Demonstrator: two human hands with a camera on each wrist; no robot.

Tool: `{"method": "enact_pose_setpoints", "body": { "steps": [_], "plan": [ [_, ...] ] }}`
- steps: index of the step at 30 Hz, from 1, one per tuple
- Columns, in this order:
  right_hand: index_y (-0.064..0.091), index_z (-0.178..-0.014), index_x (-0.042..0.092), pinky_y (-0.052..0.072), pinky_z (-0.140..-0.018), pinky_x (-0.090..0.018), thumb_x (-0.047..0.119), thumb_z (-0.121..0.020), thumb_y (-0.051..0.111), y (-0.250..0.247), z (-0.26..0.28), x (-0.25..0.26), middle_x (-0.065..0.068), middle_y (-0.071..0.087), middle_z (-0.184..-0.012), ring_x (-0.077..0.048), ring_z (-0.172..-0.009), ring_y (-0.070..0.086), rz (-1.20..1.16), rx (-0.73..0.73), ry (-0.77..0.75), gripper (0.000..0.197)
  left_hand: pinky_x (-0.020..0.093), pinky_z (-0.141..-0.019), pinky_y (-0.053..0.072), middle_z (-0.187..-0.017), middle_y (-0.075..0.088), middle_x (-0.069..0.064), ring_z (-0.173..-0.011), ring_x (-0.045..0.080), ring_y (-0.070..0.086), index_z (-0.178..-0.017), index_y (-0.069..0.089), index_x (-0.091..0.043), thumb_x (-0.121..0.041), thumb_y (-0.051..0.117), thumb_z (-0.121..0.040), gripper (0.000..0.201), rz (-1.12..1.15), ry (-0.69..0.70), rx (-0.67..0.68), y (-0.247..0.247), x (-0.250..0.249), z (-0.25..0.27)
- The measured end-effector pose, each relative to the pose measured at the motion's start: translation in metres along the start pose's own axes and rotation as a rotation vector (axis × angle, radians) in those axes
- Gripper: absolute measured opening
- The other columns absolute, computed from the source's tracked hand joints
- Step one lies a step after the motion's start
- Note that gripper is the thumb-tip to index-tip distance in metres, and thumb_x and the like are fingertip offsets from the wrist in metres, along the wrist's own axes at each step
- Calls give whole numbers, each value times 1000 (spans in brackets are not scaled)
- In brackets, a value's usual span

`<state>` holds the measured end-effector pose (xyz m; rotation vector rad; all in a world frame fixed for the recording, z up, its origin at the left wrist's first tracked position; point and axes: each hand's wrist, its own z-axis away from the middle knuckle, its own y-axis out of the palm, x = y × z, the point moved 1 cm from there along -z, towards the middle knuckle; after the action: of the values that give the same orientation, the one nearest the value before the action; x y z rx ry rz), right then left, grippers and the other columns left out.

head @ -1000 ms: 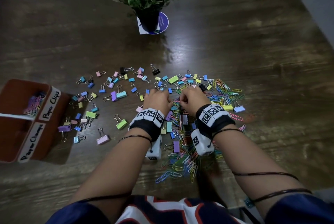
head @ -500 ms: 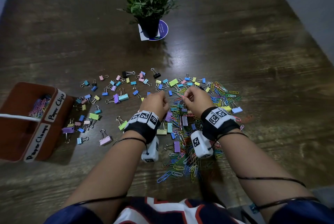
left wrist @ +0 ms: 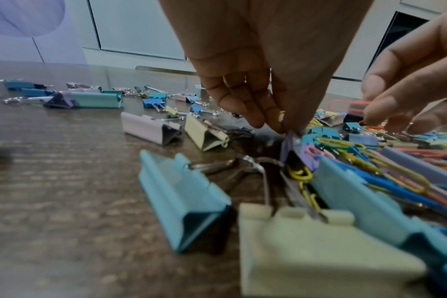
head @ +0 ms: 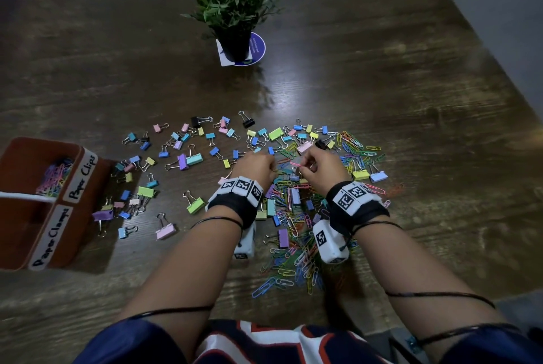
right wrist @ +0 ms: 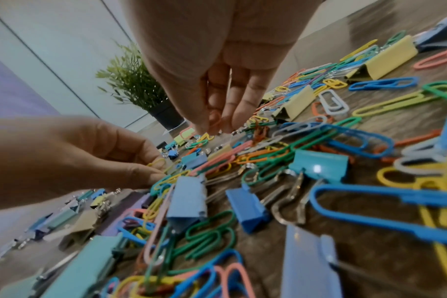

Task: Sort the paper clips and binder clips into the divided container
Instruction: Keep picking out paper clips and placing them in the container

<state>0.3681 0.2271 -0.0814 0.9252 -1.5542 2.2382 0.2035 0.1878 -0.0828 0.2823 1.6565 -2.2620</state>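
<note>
Right now a pink paper clip (head: 294,163) sits pinched in the fingers (right wrist: 204,113) of the right hand (head: 321,168), raised a little above the heap of paper clips (head: 296,234) (in the left wrist view it shows as a pink loop (left wrist: 345,104) sticking out from between the fingertips). Just beside it, the left hand (head: 255,169) has its fingers (left wrist: 245,104) curled downward and pinches a yellow paper clip (left wrist: 281,116), its tips almost touching the top of the heap. The two hands are close together, knuckles nearly meeting, over the far part of the heap.

Around them the paper clips lie tangled in many colours, with several binder clips (head: 188,159) mixed in; a light blue binder clip (left wrist: 184,199) and a pale green binder clip (left wrist: 319,248) lie right under the left wrist. More binder clips are scattered to the left across the dark wooden desk (head: 411,99), spreading toward the divided container (head: 85,187). That brown container stands at the left edge of the desk, with two labels on its near wall: the far compartment reads "Paper Clips" and already holds a bunch of coloured paper clips (head: 54,177), while the near one reads "Paper Clamps" (what is in it cannot be made out). Well beyond the pile, a small potted plant (head: 232,5) stands on a round coaster (head: 258,47).
</note>
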Motion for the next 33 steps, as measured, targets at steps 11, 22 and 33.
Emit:
{"method": "enact_pose_setpoints", "body": {
  "steps": [11, 22, 33],
  "plan": [
    [68, -99, 17, 44, -87, -38, 19, -92, 59, 17, -32, 30, -1, 62, -108, -22, -110, 46, 347, 85, -135, 11, 34, -81, 46, -99, 62, 3, -99, 22, 54, -95, 66, -14, -24, 64, -89, 12, 53, -71, -102, -17, 38, 31],
    [54, -75, 23, 52, -82, -38, 19, -88, 63, 10, -19, 47, 0, 64, -87, -21, -87, 60, 239, 92, -54, 16, 29, -73, 47, -85, 58, -8, -85, 15, 58, -82, 64, -24, -26, 68, -87, 7, 196, -208, -190, -32, 56, 57],
    [57, -81, 19, 51, -73, -31, 11, -85, 66, 49, 9, 128, 6, 61, -76, -12, -71, 57, -61, 36, -218, 13, 34, -74, 51, -86, 65, -1, -79, 15, 60, -83, 68, -19, -22, 71, -85, 4, 414, -407, -639, -95, 153, 150]
  ]
}}
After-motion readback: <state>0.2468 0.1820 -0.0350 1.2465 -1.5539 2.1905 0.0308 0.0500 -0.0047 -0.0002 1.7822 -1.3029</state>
